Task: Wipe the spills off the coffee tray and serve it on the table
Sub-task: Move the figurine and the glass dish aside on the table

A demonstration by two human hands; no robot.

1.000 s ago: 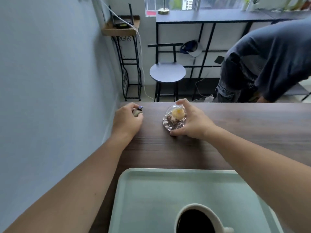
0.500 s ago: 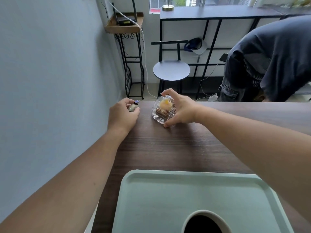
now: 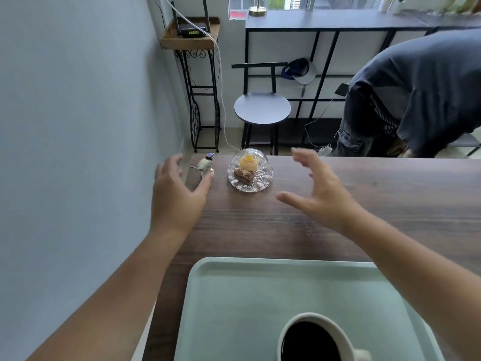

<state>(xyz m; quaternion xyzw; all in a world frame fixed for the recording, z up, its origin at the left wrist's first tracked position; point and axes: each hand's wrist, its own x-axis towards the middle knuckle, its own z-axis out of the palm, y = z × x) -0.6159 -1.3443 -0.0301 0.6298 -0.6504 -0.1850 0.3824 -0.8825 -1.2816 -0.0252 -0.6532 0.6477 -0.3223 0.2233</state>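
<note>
Both hands empty, fingers spread: left hand [image 3: 179,196] beside small figurine [image 3: 205,165], right hand [image 3: 320,194] just right of glass dome dish [image 3: 250,170], frame centre. Pale green tray [image 3: 234,295] bottom centre on wooden table [image 3: 377,194], holding 1 coffee cup [image 3: 312,340].

L hand [image 3: 177,194] & R hand [image 3: 320,196] spread, empty, flanking glass dome [image 3: 250,170] on table [image 3: 364,204]; coffee cup [image 3: 316,340] on tray [image 3: 234,295].
</note>
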